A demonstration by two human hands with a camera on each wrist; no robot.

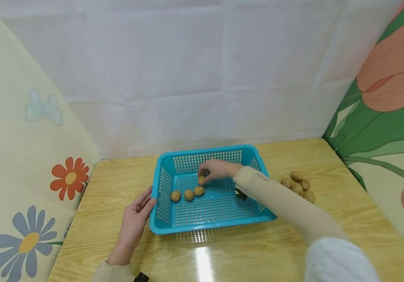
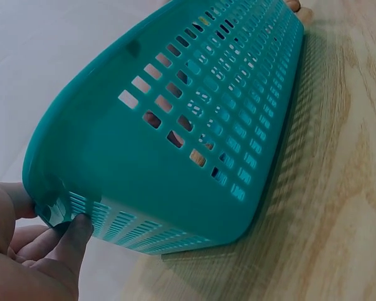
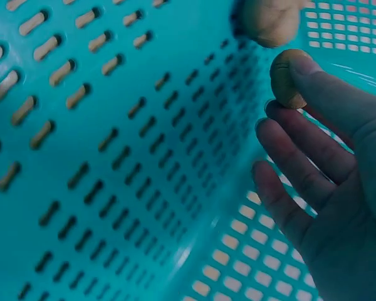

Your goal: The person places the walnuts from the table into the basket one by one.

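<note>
The blue basket (image 1: 216, 225) holds three walnuts (image 1: 188, 195) in a rough row (toward its left side). The right hand (image 1: 220, 169) reaches in, thumb and probably index finger pinching a fourth walnut (image 1: 201, 181) just beyond them. The left hand (image 1: 136, 217) grips the basket's left edge between thumb and fingers. A walnut pile (image 1: 297, 188) lies rightward on the table (image 1: 174, 262).

This looks like a screened-off booth: wood-grain table (image 1: 255, 252), white sheet (image 1: 188, 78) behind, flower-patterned panels (image 1: 15, 156) either side.
</note>
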